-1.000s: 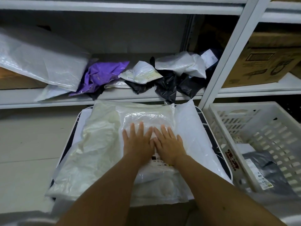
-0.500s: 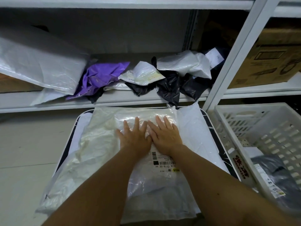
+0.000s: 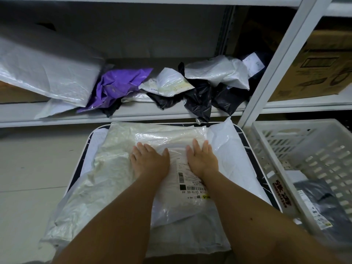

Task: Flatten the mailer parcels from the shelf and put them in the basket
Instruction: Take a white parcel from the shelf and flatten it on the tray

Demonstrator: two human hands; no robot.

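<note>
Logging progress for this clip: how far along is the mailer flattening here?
Early. Done: one dark mailer lies in the white basket. In hand: left hand and right hand press flat on a translucent white mailer. Left: purple mailer, black mailers and white ones crumpled on the shelf.

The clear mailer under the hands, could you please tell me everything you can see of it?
The clear mailer is a glossy, see-through plastic bag, wrinkled, lying nearly flat on top of a pile of white mailers. A white shipping label with barcodes is on its near part. The left hand and right hand press on it with straight fingers, set apart. Its contents look pale; what they are cannot be told.
</note>
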